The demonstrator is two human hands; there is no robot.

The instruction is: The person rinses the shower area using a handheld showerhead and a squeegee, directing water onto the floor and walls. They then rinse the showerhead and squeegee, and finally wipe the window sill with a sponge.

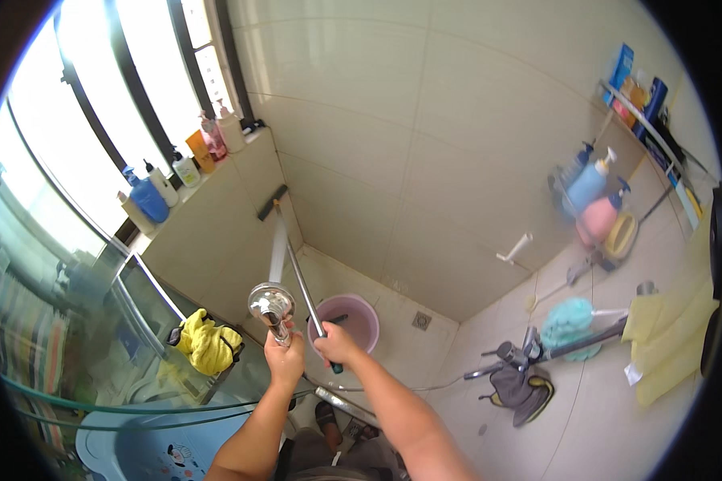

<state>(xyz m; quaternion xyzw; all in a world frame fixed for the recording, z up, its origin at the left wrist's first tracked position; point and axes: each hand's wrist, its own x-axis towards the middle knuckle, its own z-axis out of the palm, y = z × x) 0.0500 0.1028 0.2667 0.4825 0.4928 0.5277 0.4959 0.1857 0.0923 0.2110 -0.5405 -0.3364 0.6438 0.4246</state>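
My left hand point(286, 359) grips the handle of a chrome shower head point(271, 302), and a stream of water point(278, 252) sprays from it towards the tiled wall. In my right hand point(337, 344) is the dark grip of a long-handled squeegee point(301, 279). Its dark head point(273, 202) rests against the wall tiles below the windowsill, near the corner. Under the pole, a pink basin point(361, 324) stands on the floor, holding water and a dark object that is partly hidden. The shower hose point(418, 389) runs from my left hand behind my right forearm to the wall fitting.
Several pump bottles point(149, 197) line the windowsill. A yellow cloth point(207, 344) hangs over the glass partition point(174, 415), beside a blue tub point(138, 445). At right are a grey cloth point(520, 394) on the faucet point(511, 353), a teal bath puff point(568, 324) and a bottle rack point(595, 204). A floor drain point(421, 320) lies near the wall.
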